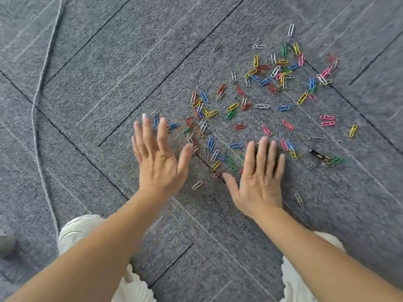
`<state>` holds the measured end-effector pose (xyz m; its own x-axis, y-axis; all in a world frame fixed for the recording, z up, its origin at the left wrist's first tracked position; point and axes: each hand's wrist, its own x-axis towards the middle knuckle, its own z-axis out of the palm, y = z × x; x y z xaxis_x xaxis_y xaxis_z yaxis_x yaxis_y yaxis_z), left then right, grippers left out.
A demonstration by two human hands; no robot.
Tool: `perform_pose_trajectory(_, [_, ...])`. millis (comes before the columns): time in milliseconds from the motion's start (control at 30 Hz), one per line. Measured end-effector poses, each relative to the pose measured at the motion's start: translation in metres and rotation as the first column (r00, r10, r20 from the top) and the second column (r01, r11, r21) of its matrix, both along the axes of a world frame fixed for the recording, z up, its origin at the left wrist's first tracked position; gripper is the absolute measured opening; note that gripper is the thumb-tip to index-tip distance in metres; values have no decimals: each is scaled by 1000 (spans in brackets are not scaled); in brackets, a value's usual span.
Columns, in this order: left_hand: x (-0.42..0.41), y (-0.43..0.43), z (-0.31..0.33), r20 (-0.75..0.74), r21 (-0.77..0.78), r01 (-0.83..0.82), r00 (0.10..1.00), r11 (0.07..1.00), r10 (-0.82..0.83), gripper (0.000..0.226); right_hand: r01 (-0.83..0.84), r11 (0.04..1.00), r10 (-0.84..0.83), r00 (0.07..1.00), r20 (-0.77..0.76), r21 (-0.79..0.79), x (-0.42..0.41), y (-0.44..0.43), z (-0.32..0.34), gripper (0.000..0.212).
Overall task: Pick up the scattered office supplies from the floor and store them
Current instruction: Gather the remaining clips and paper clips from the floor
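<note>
Several coloured paper clips (253, 105) lie scattered over the grey carpet (109, 73), from the middle of the view up to the upper right. A black binder clip (317, 154) lies among them on the right. My left hand (160, 158) hovers flat with straight, spread fingers at the left edge of the scatter, and a few clips show past its fingertips. My right hand (259, 179) is spread flat, palm down, over the near part of the scatter and covers some clips. Neither hand holds anything.
A thin grey cord (38, 101) runs down the carpet on the left. My knees in light trousers (80, 229) show at the bottom, under my forearms. A dark object (6, 245) sits at the left edge. No container is in view.
</note>
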<state>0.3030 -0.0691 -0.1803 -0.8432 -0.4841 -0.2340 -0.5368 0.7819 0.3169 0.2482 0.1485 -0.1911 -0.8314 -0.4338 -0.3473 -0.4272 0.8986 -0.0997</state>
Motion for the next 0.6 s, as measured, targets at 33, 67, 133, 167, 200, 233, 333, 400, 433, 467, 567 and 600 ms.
perform_pose_trajectory(33, [2,-8,-1,42,1,-85,996,996,85,86,-39,999,39,999,-11,-24,-5,-7,-2,94])
perform_pose_trajectory(67, [2,-14,-3,96,2,-134,986,991,133,88,-66,997,65,998,-15,-45,-9,-12,-3,94])
perform_pose_trajectory(133, [1,-21,-7,167,-18,-145,975,989,146,91,-100,990,100,995,-8,-98,-16,-18,-2,94])
perform_pose_trajectory(167, [-2,-18,-8,178,-31,-107,978,994,111,92,-109,985,109,994,-3,-131,-19,-17,0,94])
perform_pose_trajectory(200, [-5,-10,-8,182,-39,-42,982,998,49,92,-115,980,115,993,-4,-162,-23,-13,3,95])
perform_pose_trajectory(233, [-8,3,-8,181,-37,42,983,998,-35,93,-115,976,114,993,-13,-185,-26,-6,8,97])
perform_pose_trajectory(333, [-15,55,-4,121,42,220,967,975,-224,96,-62,985,54,997,-51,-159,-35,40,19,105])
perform_pose_trajectory(400, [-19,80,-1,97,101,271,955,957,-280,100,15,997,-21,997,-78,-77,-38,80,22,109])
perform_pose_trajectory(433, [-20,85,2,92,113,300,946,947,-310,102,48,998,-50,995,-84,-31,-38,97,21,110])
perform_pose_trajectory(467, [-20,86,4,85,103,333,936,937,-342,107,72,997,-70,994,-79,14,-37,112,19,111])
perform_pose_trajectory(567, [-11,69,9,151,-2,426,895,905,-421,121,103,989,-101,995,-20,103,-32,130,10,111])
perform_pose_trajectory(600, [-5,59,8,188,-51,451,881,891,-435,124,101,990,-100,995,-19,97,-32,128,6,108])
